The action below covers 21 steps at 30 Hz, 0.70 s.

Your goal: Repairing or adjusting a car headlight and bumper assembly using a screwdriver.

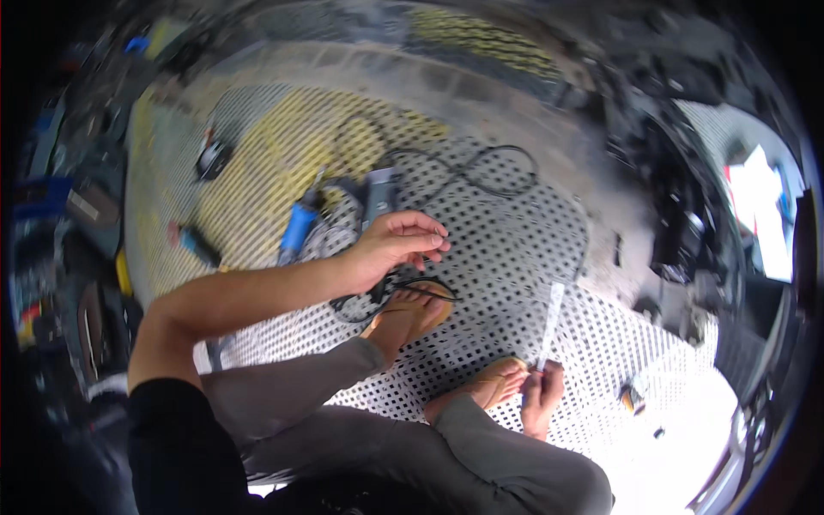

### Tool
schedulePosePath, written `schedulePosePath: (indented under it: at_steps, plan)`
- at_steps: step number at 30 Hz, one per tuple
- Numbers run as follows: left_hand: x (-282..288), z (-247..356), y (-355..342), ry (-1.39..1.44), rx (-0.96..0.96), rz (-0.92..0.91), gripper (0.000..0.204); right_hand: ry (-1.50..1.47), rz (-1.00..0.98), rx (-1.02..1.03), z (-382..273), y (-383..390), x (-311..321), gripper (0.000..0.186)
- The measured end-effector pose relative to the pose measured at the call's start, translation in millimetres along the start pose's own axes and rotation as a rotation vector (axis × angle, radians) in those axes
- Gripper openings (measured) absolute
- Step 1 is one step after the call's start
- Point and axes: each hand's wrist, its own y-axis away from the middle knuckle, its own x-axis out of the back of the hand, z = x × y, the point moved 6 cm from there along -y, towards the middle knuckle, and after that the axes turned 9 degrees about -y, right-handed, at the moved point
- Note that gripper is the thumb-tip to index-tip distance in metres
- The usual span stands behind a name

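My left hand (396, 245) is raised over the patterned mat, with thumb and fingertips drawn together. Whatever they may pinch is too small to make out. Below it, a black cable (429, 281) loops across my left foot. My right hand (542, 396) is low beside my right foot, closed around the near end of a long, flat, pale strip (552, 326) that looks like a steel ruler. The strip points away from me over the mat. Just beyond my left hand lie a grey power tool (380, 193) and a blue-bodied tool (298, 228).
A screwdriver (199, 246) and a black tape measure-like object (212, 160) lie at the left. A coiled black cord (498, 172) spreads across the far mat. Near the right is a small brownish object (633, 399). Dark machinery-like parts (678, 215) crowd the right side.
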Motion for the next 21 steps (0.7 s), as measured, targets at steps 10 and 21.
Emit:
schedulePosePath:
  at_steps: [10,21]
  plan:
    - [-93.0,50.9,-53.1,0.247,-0.131,-0.381,0.031,0.069,-0.064,0.105,-67.2,-23.8,-17.3,0.013]
    - [-121.7,71.9,-57.3,0.095,-0.150,-0.418,0.025,0.136,0.038,0.193,-81.4,-10.7,-1.7,0.012]
